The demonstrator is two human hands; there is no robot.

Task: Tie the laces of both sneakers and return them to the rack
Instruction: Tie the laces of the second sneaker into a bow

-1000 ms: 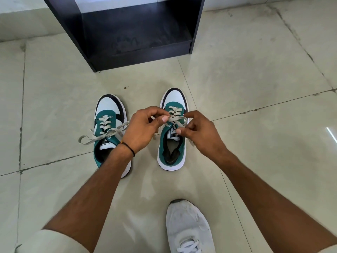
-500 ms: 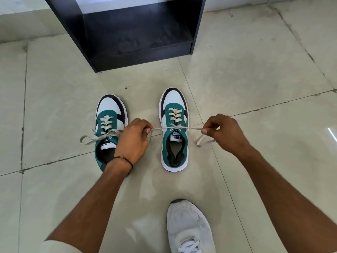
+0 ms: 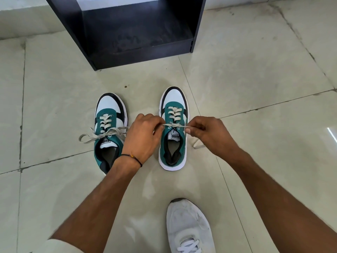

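Two green, white and black sneakers stand side by side on the tiled floor, toes pointing away from me. The left sneaker (image 3: pixel 109 130) has its laces knotted in a loose bow that trails to the left. Over the right sneaker (image 3: pixel 173 128) a pale lace (image 3: pixel 176 126) runs taut across the tongue. My left hand (image 3: pixel 144 137) pinches one end of that lace at the shoe's left side. My right hand (image 3: pixel 207 134) pinches the other end at its right side, and a loose tail hangs below it onto the floor.
A black open rack (image 3: pixel 136 33) stands on the floor just beyond the sneakers, its bottom shelf bare. My own white shoe (image 3: pixel 187 227) is at the bottom of the view. Pale floor tiles with dark grout lines spread all around.
My hands went from close together over the right sneaker to wide apart with the lace stretched. Now they have come back in toward the shoe, still holding the lace ends.
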